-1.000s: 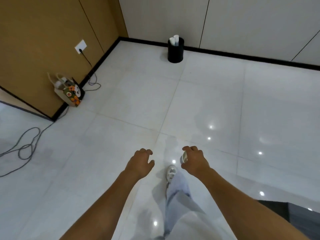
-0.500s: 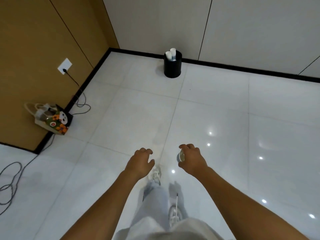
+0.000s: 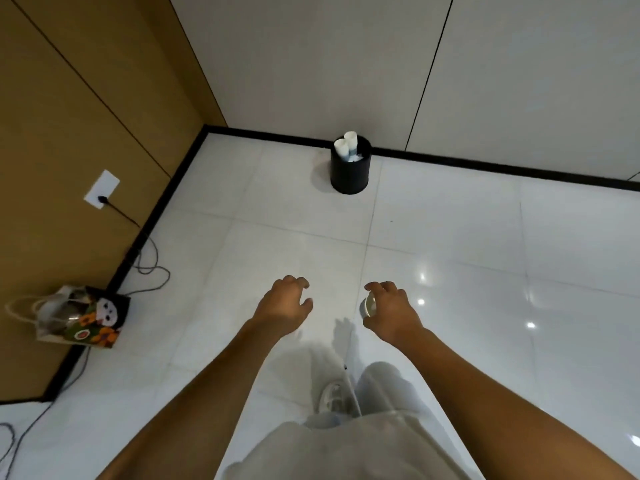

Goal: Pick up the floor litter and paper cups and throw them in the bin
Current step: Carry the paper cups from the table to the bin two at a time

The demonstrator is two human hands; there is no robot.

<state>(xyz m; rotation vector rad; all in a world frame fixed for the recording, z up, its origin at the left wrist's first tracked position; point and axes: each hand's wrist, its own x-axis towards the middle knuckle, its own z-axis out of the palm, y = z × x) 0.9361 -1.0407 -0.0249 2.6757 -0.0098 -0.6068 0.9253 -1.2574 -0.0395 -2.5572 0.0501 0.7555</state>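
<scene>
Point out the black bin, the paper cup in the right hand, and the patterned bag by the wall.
black bin [image 3: 350, 176]: head view, front of its outer wall.
paper cup [image 3: 370, 304]: head view, visible rim beside the fingers.
patterned bag [image 3: 90, 323]: head view, printed front panel.

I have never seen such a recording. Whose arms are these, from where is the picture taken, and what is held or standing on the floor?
No machine here: a person wears a camera on the head, looking down at their own arms. The right hand curls its fingers round a paper cup. The left hand holds nothing. Ahead, by the wall, a black bin already holds white cups. On the left stands a patterned bag beside a cable on the white floor.
</scene>
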